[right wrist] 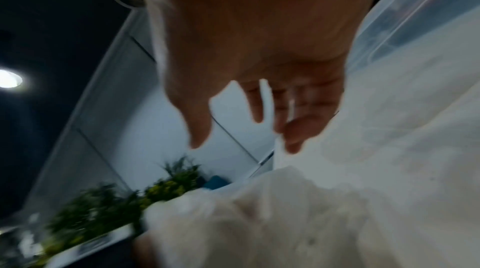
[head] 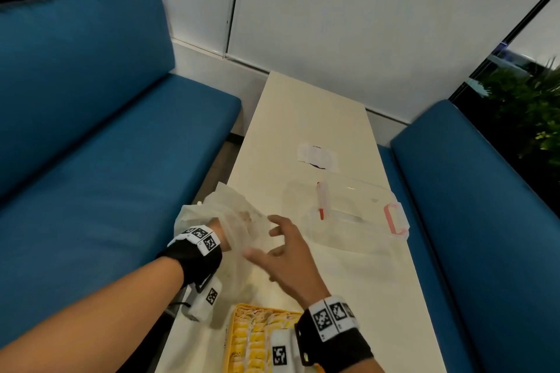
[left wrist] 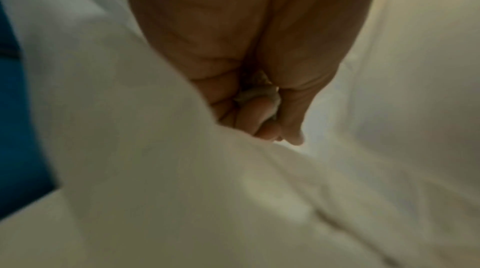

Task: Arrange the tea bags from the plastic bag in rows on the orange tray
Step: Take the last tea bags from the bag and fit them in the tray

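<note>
We see a long cream tabletop (head: 306, 118) between two blue benches (head: 91, 118), white wall panels behind. Our left hand (left wrist: 249, 79) is buried in the bag (head: 230, 218) at the tabletop's left edge, fingers curled round something pale. Our right hand (head: 288, 254) hovers beside it, fingers spread. The tray (head: 235, 339) of tea bags (head: 257, 342) sits nearest us.

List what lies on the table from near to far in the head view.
Orange tray → right hand → clear box → white wrapper.
</note>
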